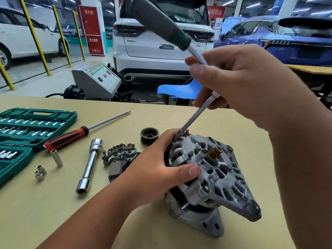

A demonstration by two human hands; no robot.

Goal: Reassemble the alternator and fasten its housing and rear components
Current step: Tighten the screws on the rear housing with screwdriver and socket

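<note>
The grey alternator [221, 178] stands on the table, its rear housing up and its brass slip-ring shaft [214, 153] poking out. My left hand [158, 169] grips the housing's left side, thumb on top. My right hand [239, 81] pinches the thin shaft of a long nut driver [195, 117], whose dark green handle [158, 22] points up and away. Its socket tip [179, 133] sits on a bolt at the housing's far left edge. The rectifier and brush part [116, 156] lies left of the alternator, with the black pulley [149, 135] behind it.
A green socket case [27, 130] lies open at the left. Beside it lie a red and black screwdriver [71, 136], a chrome extension socket [89, 164], a long socket [57, 158] and small sockets [40, 173]. Beyond the table edge stand a blue chair [179, 90] and a grey machine [97, 81].
</note>
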